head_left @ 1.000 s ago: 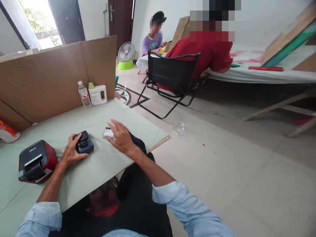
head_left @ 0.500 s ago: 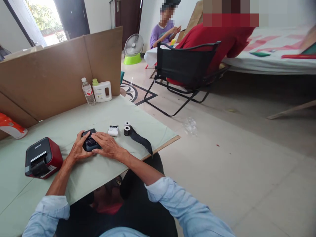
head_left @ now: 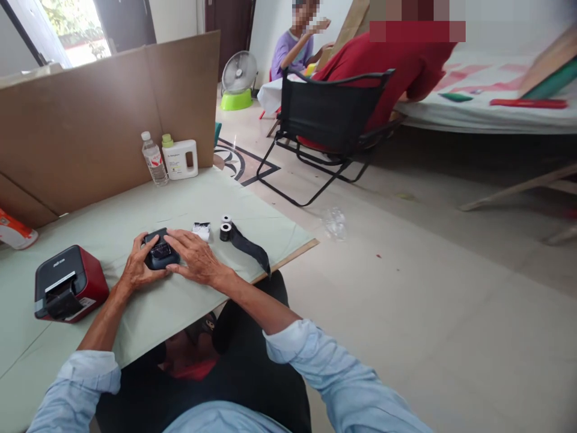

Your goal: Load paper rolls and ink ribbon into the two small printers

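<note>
Between my hands, on the pale green tabletop (head_left: 148, 319), is a small dark portable printer (head_left: 161, 257) with a shiny panel on top. My left hand (head_left: 137, 264) grips its left side, thumb along the near edge and fingers at the far corner. My right hand (head_left: 195, 257) closes around its right side, with fingertips on the top and the thumb at the near edge. Just beyond my right hand lies a small white packet (head_left: 202, 231), partly covered by it. Two small rolls (head_left: 225, 231) stand farther right, with a black ribbon strip (head_left: 250, 248) trailing to the table edge.
A red-and-black printer (head_left: 72, 282) stands left of my forearm. Along the cardboard panel (head_left: 103, 114) are a water bottle (head_left: 155, 160), a white jug (head_left: 183, 159) and an orange-white container (head_left: 15, 230). Two people sit beyond, one in a black folding chair (head_left: 333, 111), near a fan (head_left: 238, 75).
The view has shifted slightly, moving everything a little left and up. Both hands stay on the small printer, the right fingers lying a bit farther back. The person in purple has raised a hand.
</note>
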{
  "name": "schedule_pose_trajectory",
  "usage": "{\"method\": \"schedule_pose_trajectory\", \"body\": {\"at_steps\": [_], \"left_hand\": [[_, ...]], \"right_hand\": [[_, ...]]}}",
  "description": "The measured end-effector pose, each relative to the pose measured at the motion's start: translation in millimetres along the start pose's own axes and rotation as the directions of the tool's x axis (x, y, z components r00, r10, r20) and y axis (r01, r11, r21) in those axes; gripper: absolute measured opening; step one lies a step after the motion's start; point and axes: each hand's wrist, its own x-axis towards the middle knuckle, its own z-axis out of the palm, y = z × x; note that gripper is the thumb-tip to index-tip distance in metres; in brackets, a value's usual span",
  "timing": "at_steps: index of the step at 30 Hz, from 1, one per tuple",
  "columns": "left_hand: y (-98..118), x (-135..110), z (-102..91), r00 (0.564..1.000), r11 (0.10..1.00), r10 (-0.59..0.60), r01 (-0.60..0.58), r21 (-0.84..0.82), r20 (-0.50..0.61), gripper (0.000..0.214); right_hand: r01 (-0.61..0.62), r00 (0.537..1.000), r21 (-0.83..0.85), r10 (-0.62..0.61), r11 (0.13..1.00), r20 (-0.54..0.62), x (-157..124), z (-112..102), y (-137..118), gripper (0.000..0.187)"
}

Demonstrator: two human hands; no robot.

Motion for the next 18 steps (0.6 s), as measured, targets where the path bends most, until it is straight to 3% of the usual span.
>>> {"method": "schedule_pose_trajectory", "body": {"at_steps": [3,7,10,14,18], "left_hand": [[-2,7,-1.2,0.999,1.000,-0.010,0.010,0.000,-0.034,0.103],[-1,31,-1.6,0.996,0.998,-0.053,0.055,0.025,-0.071,0.104],[5,57,5.1,0.994,0.996,-0.073,0.076,0.038,-0.081,0.104],[11,93,21.6,0.994,0.995,-0.094,0.096,0.025,-0.063,0.103],[9,121,35.0,0.992,0.993,-0.118,0.119,0.010,-0.032,0.103]], "right_hand": [[-0.088,0.990,-0.071,0.079,0.994,-0.120,-16,-30,10,0.065],[-0.361,0.920,-0.139,0.328,0.922,-0.213,-42,-69,41,0.070],[-0.557,0.830,-0.128,0.543,0.821,-0.127,-49,-85,58,0.079],[-0.679,0.722,-0.126,0.689,0.723,0.063,-42,-93,59,0.065],[-0.700,0.687,-0.189,0.721,0.689,0.086,-31,-98,54,0.047]]}}
